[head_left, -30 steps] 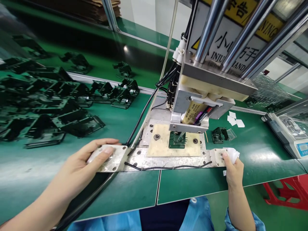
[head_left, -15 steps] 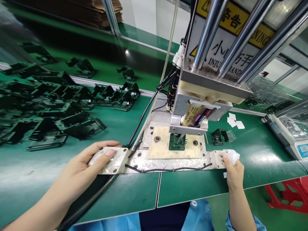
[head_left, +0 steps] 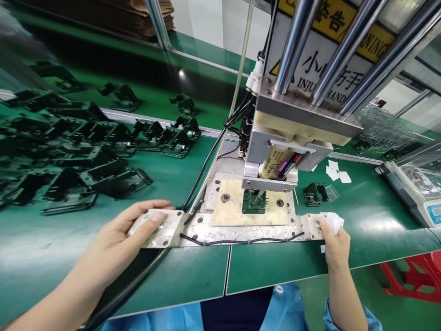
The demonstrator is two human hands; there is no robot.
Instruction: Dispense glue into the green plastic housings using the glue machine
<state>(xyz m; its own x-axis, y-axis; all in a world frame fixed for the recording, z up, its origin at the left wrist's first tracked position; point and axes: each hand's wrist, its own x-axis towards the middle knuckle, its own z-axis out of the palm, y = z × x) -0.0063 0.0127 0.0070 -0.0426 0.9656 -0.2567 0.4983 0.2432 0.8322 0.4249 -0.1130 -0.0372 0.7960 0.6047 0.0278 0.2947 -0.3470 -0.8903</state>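
Note:
My left hand (head_left: pixel 138 230) wraps round the metal button block (head_left: pixel 172 234) at the left end of the press base, thumb on its top button. At the base's right end, my right hand (head_left: pixel 336 243) has its thumb on the button of another metal block (head_left: pixel 312 226). Crumpled white cloth or paper (head_left: pixel 335 221) is bunched between that hand and the block. Between the hands, a dark green plastic part (head_left: pixel 254 208) sits in a cream fixture plate (head_left: pixel 227 216). Over it is the press head (head_left: pixel 270 185), which holds a gold and purple labelled piece (head_left: pixel 275 162) and partly hides the part.
Steel rods (head_left: pixel 296 50) and a warning sign (head_left: pixel 310 64) rise above the head. Many dark plastic parts (head_left: pixel 103 133) cover the left side. To the right are another dark part (head_left: pixel 313 195), white paper pieces (head_left: pixel 333 173), a scale (head_left: pixel 409 188) and a red stool (head_left: pixel 413 276). Black cables (head_left: pixel 206 165) run left of the press.
Both hands stay on their blocks, thumbs in the same place. The view shifts very slightly; the press head and the plastic part look unchanged.

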